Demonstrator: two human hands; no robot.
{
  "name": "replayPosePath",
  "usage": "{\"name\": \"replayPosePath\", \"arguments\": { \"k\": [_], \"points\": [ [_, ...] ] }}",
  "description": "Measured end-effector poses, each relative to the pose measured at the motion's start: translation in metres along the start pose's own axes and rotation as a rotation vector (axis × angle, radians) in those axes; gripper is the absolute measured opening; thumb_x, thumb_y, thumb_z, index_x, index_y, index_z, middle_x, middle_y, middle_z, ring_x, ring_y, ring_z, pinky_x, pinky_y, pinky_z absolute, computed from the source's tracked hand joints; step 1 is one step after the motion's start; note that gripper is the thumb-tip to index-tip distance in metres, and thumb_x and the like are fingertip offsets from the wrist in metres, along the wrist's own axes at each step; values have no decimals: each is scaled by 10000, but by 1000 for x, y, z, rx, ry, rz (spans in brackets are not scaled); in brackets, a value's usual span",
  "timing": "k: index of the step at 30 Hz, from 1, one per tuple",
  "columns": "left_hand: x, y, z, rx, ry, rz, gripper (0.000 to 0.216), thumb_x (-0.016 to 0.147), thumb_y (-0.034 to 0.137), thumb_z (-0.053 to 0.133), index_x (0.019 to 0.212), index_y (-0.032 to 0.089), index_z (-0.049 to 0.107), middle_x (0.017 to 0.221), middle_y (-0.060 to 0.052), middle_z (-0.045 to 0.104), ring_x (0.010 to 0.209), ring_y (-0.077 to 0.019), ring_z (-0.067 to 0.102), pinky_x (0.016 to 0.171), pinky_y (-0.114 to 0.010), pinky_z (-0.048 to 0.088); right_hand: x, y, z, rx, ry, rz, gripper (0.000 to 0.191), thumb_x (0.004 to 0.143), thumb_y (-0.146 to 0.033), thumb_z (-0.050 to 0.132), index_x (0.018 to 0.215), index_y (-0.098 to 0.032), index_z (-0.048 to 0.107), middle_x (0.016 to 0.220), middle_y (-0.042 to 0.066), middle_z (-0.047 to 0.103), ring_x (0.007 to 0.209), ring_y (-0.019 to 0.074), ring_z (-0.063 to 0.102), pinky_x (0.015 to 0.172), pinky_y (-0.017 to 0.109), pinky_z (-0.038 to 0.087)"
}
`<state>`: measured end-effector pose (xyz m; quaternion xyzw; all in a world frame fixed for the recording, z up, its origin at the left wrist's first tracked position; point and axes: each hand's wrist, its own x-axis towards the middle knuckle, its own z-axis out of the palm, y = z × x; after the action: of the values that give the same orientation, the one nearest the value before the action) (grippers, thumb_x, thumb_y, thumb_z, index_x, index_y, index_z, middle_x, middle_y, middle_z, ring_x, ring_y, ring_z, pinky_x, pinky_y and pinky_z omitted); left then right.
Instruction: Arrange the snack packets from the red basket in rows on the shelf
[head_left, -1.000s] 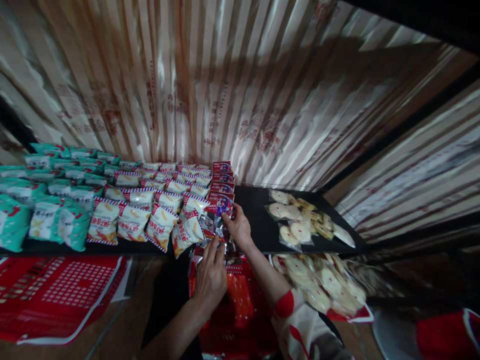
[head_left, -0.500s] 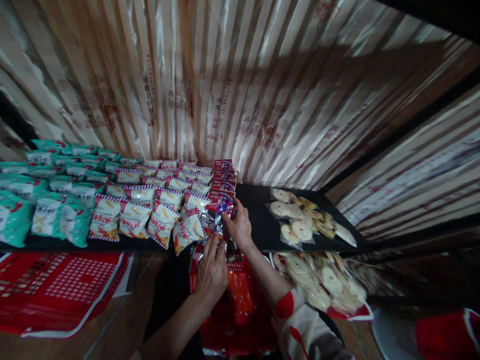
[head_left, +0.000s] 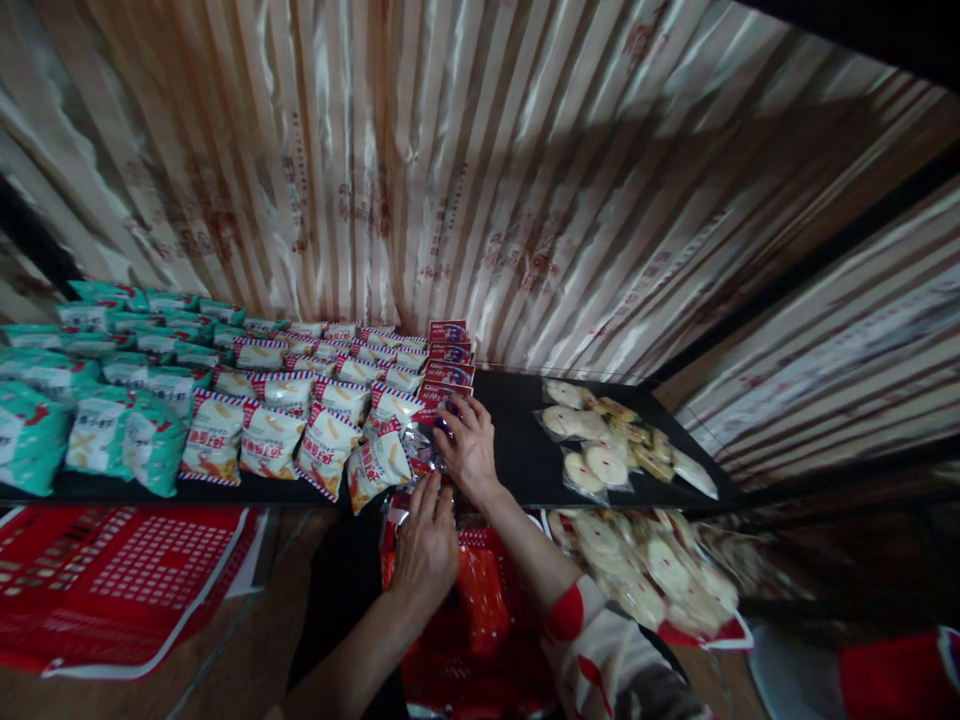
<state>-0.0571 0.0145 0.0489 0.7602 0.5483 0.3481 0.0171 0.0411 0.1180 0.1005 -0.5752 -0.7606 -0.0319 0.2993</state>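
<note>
My right hand [head_left: 469,450] lies over the front of a column of red-topped snack packets [head_left: 448,372] on the black shelf, fingers spread and touching the front packet. Its fingers partly cover that packet's purple print and shiny clear lower part. Just below, my left hand [head_left: 427,540] has its fingers stretched forward at the shelf's front edge, against the lower end of shiny packaging. What lies under its fingertips is hidden. Beneath both hands stands a red basket [head_left: 480,660] with red-orange packets [head_left: 481,590] inside.
White snack bags [head_left: 274,440] and green snack bags [head_left: 97,430] fill the shelf's left. Clear-wrapped pale round items [head_left: 604,462] lie at right on the black shelf [head_left: 517,480], with more [head_left: 667,560] in a basket below. Another red basket [head_left: 150,580] sits lower left.
My right hand has shifted slightly left and its fingers now spread over the front red packet's print. My left hand stays nearly in place.
</note>
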Motion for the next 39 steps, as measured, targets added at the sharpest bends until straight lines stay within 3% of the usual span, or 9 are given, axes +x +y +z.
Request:
{"name": "replayPosePath", "arguments": {
  "k": [6,14,20,26,33,39],
  "points": [
    [1,-1,3,-9,2,-4,371,824,86,411,1154,86,579,1263,-175,569,1208,-275,502,934,-423,512,1,4,9,17,-63,-40,266,854,-252,533,1072,-201,676,1270,110,576,1319,296,314,1017,515,317],
    [-1,1,-3,-63,49,21,375,803,65,406,1132,103,582,1247,-173,569,1201,-283,501,913,-440,523,3,-1,10,21,-59,-52,283,873,-282,512,1088,-176,664,1334,136,524,1362,301,280,1042,527,295],
    [-13,4,-18,-126,55,72,366,821,52,388,1127,111,579,1241,-152,576,1191,-257,507,940,-442,510,-8,2,8,130,25,-39,292,882,-265,472,1103,-191,648,1379,116,481,1370,275,280,1051,521,310],
    [-49,13,-29,-286,5,151,375,807,23,391,1112,135,579,1201,-120,609,1170,-211,523,942,-378,516,-53,11,-3,228,176,32,306,892,-245,426,1119,-186,622,1379,127,474,1332,247,360,1047,493,352],
    [-83,7,-27,-395,32,-88,352,814,30,377,1036,184,603,1088,-77,653,1051,-169,599,905,-352,531,-123,21,-11,318,138,228,315,898,-297,421,1121,-177,609,1346,143,499,1258,235,455,1027,461,394],
    [-93,-8,-20,-383,67,-383,291,849,120,388,1016,178,620,1109,-94,622,1044,-182,603,911,-369,522,-148,19,-10,400,93,397,362,898,-353,414,1155,-160,581,1360,159,484,1244,245,475,1032,466,388]
  ]
}}
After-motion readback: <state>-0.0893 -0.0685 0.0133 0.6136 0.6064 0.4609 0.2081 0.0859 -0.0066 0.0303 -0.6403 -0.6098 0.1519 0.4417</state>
